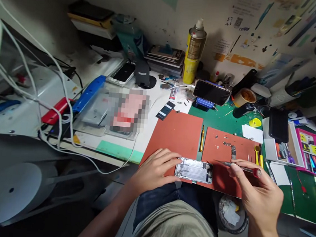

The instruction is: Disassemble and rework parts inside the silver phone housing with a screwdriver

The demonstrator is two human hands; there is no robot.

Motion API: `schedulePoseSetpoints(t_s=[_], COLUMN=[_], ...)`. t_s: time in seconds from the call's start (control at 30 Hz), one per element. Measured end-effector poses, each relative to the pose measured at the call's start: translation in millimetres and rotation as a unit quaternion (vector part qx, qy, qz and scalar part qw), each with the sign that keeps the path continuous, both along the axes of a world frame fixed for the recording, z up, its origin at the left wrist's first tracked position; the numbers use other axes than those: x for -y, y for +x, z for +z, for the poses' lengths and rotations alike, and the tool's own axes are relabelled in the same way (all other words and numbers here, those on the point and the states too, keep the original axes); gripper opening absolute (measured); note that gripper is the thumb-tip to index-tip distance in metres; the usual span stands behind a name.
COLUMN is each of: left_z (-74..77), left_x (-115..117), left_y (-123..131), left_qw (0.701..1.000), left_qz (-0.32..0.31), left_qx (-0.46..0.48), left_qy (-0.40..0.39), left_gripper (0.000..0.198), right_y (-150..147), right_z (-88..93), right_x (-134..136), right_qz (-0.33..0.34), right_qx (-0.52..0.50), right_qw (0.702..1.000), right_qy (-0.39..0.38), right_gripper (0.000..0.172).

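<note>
An opened phone housing lies at the front edge of the red mats, its silvery inside facing up. My left hand holds its left end, fingers on the far edge and thumb on the near edge. Pinched in my right hand is a thin screwdriver with a red end cap. Its fine tip points left, close to the housing's upper right corner; whether they touch I cannot tell. A small circuit board and tiny parts lie on the right red mat, just beyond the screwdriver.
A gold screwdriver lies between the right mat and the left red mat. Behind stand a propped phone and a yellow spray can. Tool boxes are at right. White cables hang at left.
</note>
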State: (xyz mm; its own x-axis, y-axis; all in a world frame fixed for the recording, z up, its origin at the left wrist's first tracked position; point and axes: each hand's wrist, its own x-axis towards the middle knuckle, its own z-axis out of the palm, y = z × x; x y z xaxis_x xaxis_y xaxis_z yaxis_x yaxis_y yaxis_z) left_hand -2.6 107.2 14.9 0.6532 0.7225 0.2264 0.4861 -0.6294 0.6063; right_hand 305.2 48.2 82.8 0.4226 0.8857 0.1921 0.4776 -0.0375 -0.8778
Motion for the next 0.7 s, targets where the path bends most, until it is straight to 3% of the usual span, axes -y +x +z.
schedulePoseSetpoints(t_s=[0.1, 0.17, 0.3, 0.47, 0.7], left_z=[0.7, 1.9, 3.6, 0.7, 0.0], left_x=[0.4, 0.4, 0.1, -0.2, 0.0], left_y=[0.7, 1.1, 1.3, 1.6, 1.1], left_qw=[1.000, 1.000, 1.000, 0.999, 0.998], left_qz=[0.002, 0.003, 0.001, 0.003, 0.011], left_qx=[0.005, 0.005, 0.009, 0.015, 0.051], left_qy=[0.003, 0.006, 0.018, 0.030, 0.023], left_gripper=[0.045, 0.045, 0.044, 0.045, 0.051], right_y=[-33.9, -56.0, -87.8, -108.4, -116.6], right_z=[-3.5, -9.6, -28.2, -41.3, -48.8], right_x=[-20.3, -36.8, -68.1, -84.8, -90.0], right_qz=[0.009, 0.040, 0.108, 0.164, 0.167], right_qx=[-0.089, -0.095, -0.020, 0.041, 0.084], right_qw=[0.996, 0.994, 0.993, 0.984, 0.980], right_qy=[0.023, 0.037, 0.040, 0.062, 0.062], right_gripper=[0.037, 0.042, 0.021, 0.015, 0.021])
